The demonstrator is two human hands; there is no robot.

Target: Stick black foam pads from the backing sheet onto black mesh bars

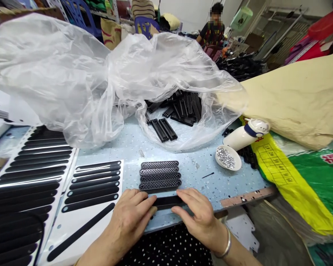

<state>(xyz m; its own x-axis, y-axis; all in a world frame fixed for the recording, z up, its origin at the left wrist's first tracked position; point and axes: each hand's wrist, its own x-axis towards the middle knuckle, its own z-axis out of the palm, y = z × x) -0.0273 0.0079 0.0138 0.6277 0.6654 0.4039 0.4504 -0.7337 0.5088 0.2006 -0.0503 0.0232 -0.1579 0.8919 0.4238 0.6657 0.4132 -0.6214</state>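
Two hands: left hand (131,216) & right hand (197,214), ea. grip clamped on black strip (168,201); strip ends hidden under fingers (184,195). Plastic bag (72,74) hides most parts (183,107) inside.

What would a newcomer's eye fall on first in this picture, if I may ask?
The huge crumpled clear plastic bag across the back of the blue table dominates, with black parts spilling from its mouth. At the near edge, the left hand and right hand grip a black strip between them, just in front of four lattice strips laid side by side. White sheets lined with long black shapes lie to the left.
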